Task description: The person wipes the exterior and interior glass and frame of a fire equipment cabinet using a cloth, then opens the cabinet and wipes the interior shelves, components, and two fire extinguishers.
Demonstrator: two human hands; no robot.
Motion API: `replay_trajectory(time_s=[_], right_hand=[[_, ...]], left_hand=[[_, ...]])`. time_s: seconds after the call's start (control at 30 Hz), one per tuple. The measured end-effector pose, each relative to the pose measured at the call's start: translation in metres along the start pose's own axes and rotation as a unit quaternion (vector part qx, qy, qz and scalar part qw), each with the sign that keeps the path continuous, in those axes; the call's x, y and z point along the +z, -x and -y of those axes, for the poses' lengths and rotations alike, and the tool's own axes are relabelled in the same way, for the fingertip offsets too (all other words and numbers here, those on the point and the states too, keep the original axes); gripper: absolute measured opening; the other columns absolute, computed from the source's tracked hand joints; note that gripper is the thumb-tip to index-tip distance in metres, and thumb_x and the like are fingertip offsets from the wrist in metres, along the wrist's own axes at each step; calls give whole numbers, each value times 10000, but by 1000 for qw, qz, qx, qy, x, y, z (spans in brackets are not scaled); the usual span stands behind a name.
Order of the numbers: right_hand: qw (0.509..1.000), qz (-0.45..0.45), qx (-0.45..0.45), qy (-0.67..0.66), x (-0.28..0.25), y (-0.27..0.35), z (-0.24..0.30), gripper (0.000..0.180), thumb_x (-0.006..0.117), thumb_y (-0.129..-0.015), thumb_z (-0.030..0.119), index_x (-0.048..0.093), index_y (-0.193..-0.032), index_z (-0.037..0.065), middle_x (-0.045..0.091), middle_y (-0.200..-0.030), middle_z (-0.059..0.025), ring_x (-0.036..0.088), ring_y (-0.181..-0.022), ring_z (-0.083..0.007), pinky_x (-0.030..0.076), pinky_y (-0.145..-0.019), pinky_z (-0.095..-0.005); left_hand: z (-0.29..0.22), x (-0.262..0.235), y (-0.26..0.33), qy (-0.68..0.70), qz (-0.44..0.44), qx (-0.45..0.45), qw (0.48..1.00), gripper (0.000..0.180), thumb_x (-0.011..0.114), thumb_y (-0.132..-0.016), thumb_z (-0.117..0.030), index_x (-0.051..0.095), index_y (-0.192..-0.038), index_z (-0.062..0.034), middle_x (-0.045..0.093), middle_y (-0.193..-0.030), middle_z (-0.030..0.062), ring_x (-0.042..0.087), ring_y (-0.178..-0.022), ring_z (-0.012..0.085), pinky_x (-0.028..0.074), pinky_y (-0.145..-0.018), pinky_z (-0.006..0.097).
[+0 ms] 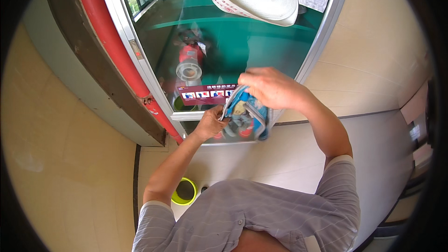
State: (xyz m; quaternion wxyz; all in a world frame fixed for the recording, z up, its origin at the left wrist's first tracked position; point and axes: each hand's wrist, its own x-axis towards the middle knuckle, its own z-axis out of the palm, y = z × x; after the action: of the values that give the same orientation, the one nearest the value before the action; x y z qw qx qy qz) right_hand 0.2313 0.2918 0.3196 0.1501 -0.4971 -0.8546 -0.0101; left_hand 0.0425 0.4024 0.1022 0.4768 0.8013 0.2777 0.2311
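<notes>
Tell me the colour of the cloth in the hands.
Mostly blue with a grey edge band, the cloth shows in the head view.

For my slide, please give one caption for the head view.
Both hands, left hand and right hand, hold a blue-grey cloth before a glass-fronted cabinet.

You wear a grey shirt with short sleeves and thin pale stripes that run across the cloth. The sleeves end above your elbows with a lighter hem. Your forearms are bare, and your left hand (211, 122) and right hand (270, 86) have no gloves.
</notes>
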Motion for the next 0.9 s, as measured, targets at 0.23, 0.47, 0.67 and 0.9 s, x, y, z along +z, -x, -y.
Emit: replay_trajectory(time_s=[0.23,0.47,0.67,0.9], right_hand=[[932,-50,148,-328,-14,21,-38,126,592,-911,71,609,-1020,9,644,-898,-31,582,-824,-100,483,-743,-254],[810,-76,290,-504,-33,48,-59,152,658,-876,120,639,-1002,38,648,-892,6,602,-800,-76,492,-743,-234],[829,-62,300,-467,-47,60,-56,156,659,-865,127,639,-990,35,648,-873,8,600,-804,-67,484,-728,-224],[898,-35,253,-357,-79,50,-9,168,640,-858,141,654,-966,13,641,-844,-29,591,-791,-92,489,-719,-252]], left_hand=[[-16,10,14,177,-3,43,983,219,582,-939,10,596,-1155,-27,589,-955,-20,516,-866,70,433,-796,211],[-17,-6,26,323,-10,32,946,246,584,-964,-45,532,-1205,-61,568,-920,-17,465,-770,51,398,-676,200],[-31,0,32,358,-75,129,922,240,560,-913,92,515,-1087,-68,585,-1186,81,550,-1056,124,444,-900,246],[-53,10,35,25,-123,317,940,303,538,-709,206,615,-868,-40,543,-1279,180,601,-1096,364,504,-848,339]])
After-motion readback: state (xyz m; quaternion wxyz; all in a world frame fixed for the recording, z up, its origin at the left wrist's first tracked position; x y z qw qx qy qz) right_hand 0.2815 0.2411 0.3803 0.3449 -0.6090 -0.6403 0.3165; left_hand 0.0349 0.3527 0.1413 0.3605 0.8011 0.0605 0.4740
